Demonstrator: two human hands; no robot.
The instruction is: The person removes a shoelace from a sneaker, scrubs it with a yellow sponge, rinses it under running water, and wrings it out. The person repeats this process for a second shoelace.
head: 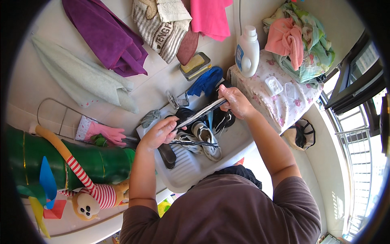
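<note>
A bundle of black and white shoelaces [202, 112] is stretched between my two hands above a white laundry sink [182, 180]. My left hand [161, 131] grips its lower left end, and loose lace ends trail from there over the shoes. My right hand [235, 102] is closed on the upper right end, with whitish suds on the skin. Below the laces, a pair of white and grey sneakers [205, 138] lies in the sink. Black shoes [224, 119] are behind them, partly hidden. A dark-handled brush [167, 155] rests on the ribbed washboard part.
Behind the sink are a metal faucet [176, 100], a blue cloth [207, 81], a grey rag [150, 118] and a soap dish [195, 65]. A detergent bottle [247, 52] stands on a flowered cover [259, 88] at right. Pink rubber gloves [105, 132] hang at left; towels [112, 39] hang above.
</note>
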